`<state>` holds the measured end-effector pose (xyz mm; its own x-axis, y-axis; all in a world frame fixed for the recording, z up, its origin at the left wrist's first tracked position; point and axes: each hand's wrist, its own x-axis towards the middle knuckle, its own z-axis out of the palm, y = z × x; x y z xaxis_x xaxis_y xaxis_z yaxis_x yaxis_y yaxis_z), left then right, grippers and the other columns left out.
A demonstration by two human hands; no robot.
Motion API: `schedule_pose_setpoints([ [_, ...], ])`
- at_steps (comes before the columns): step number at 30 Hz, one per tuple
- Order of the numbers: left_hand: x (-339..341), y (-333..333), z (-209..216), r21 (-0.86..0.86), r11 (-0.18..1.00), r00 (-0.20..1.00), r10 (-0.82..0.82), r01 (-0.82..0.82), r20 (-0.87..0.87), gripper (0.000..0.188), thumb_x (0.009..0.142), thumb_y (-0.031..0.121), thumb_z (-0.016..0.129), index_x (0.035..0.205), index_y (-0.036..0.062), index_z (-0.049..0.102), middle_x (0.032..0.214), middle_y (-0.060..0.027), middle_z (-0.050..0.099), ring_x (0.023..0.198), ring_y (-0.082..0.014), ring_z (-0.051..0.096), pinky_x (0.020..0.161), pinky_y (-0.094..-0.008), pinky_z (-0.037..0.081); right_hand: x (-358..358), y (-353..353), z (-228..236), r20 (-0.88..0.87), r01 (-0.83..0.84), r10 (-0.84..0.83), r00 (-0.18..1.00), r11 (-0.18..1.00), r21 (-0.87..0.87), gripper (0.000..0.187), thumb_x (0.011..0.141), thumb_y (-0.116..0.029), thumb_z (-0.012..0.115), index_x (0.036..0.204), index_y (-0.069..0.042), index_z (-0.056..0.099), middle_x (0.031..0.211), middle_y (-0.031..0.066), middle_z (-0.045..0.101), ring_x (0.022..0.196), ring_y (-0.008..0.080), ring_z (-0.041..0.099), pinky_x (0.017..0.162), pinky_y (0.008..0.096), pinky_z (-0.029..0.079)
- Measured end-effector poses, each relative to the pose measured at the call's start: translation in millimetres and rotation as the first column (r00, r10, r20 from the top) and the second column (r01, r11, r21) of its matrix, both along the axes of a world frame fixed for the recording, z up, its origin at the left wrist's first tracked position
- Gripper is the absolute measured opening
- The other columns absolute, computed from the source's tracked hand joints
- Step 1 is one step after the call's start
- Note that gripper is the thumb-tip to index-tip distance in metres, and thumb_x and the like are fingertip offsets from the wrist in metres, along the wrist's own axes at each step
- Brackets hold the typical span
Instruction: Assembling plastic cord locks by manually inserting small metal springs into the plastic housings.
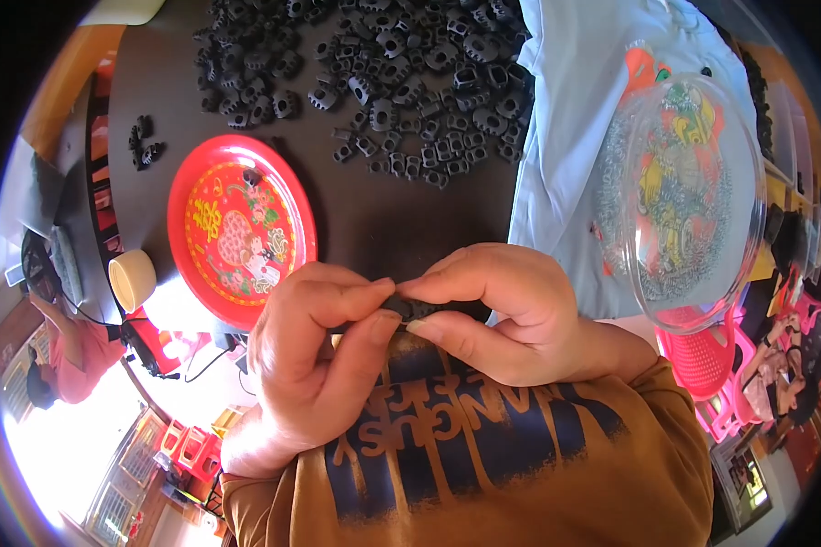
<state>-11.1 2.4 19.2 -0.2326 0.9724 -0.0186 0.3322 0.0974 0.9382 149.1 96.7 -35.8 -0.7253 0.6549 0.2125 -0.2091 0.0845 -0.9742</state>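
In front of my chest, both hands pinch a small black plastic hair claw clip part (403, 308) between thumbs and fingertips. My left hand (310, 351) grips its left end, and my right hand (511, 314) has the right end. The fingers cover much of the part, so I cannot tell whether it is one piece or two. Beyond my hands, a large heap of black clip pieces (392, 68) spreads over the dark table (365, 223). Left of them lies a red round tray (181, 214) with a printed picture and one small black piece (251, 177) on it.
A clear plastic bowl (634, 264) holding many small metal springs (702, 214) rests on light blue cloth (556, 137) at the right. A few black pieces (143, 146) lie far left, near a cream cup (132, 280). Other people (73, 356) sit at both sides.
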Motion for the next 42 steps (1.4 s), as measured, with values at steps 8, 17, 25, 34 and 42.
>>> schedule_pose_setpoints([
  [8, -0.6, 0.3, -5.0, 0.015, 0.999, 0.991, -0.031, 0.033, -0.129, 0.019, 0.077, -0.008, 0.066, 0.094, -0.0016, 0.06, 0.083, -0.0123, 0.062, 0.069, -0.0204, 0.061, 0.058, -0.0281, 0.047, 1.6, 1.9, 3.8, 0.063, -0.019, 0.018, 0.998, 0.999, 0.025, 0.017, 0.078, -0.005, 0.071, 0.094, -0.001, 0.065, 0.079, 0.0097, 0.066, 0.065, 0.0247, 0.063, 0.057, 0.0308, 0.048],
  [17, 1.3, 6.8, -6.0, 0.136, 0.983, 0.948, -0.074, 0.122, -0.309, 0.025, 0.072, -0.01, 0.067, 0.095, -0.0042, 0.06, 0.082, -0.0136, 0.063, 0.064, -0.0231, 0.062, 0.054, -0.0304, 0.049, 9.8, 0.6, 1.1, 0.055, -0.062, 0.078, 0.995, 0.968, -0.243, 0.019, 0.083, 0.0, 0.067, 0.101, 0.004, 0.064, 0.087, 0.0125, 0.067, 0.073, 0.0165, 0.067, 0.063, 0.026, 0.051],
  [25, -3.4, 9.3, -4.2, 0.177, 0.963, 0.941, -0.142, 0.203, -0.306, 0.032, 0.066, -0.01, 0.071, 0.096, -0.0054, 0.061, 0.081, -0.0147, 0.064, 0.064, -0.0222, 0.064, 0.052, -0.029, 0.05, 14.1, 9.9, 5.5, -0.032, -0.176, 0.174, 0.984, 0.944, -0.28, 0.023, 0.083, 0.002, 0.066, 0.105, 0.006, 0.063, 0.094, 0.0147, 0.067, 0.08, 0.0189, 0.066, 0.069, 0.0265, 0.05],
  [34, -8.8, 12.1, 2.5, 0.047, 0.979, 0.959, -0.184, 0.198, -0.214, 0.024, 0.067, -0.01, 0.066, 0.09, -0.0033, 0.061, 0.081, -0.016, 0.064, 0.061, -0.0223, 0.063, 0.05, -0.0292, 0.049, 7.9, 3.9, -2.9, 0.011, -0.095, 0.095, 0.995, 0.995, 0.012, 0.028, 0.076, -0.001, 0.073, 0.103, 0.003, 0.065, 0.085, 0.0152, 0.068, 0.072, 0.0299, 0.067, 0.06, 0.0338, 0.053],
  [42, -4.3, 2.8, -7.8, 0.13, 0.973, 0.897, -0.122, 0.193, -0.425, 0.028, 0.067, -0.008, 0.069, 0.093, -0.0052, 0.06, 0.081, -0.0162, 0.064, 0.063, -0.0233, 0.063, 0.052, -0.0292, 0.05, 3.9, 4.6, 2.3, 0.047, -0.121, 0.134, 0.99, 0.969, -0.216, 0.023, 0.081, 0.001, 0.069, 0.103, 0.003, 0.066, 0.092, 0.0132, 0.069, 0.079, 0.0195, 0.069, 0.067, 0.0257, 0.052],
])
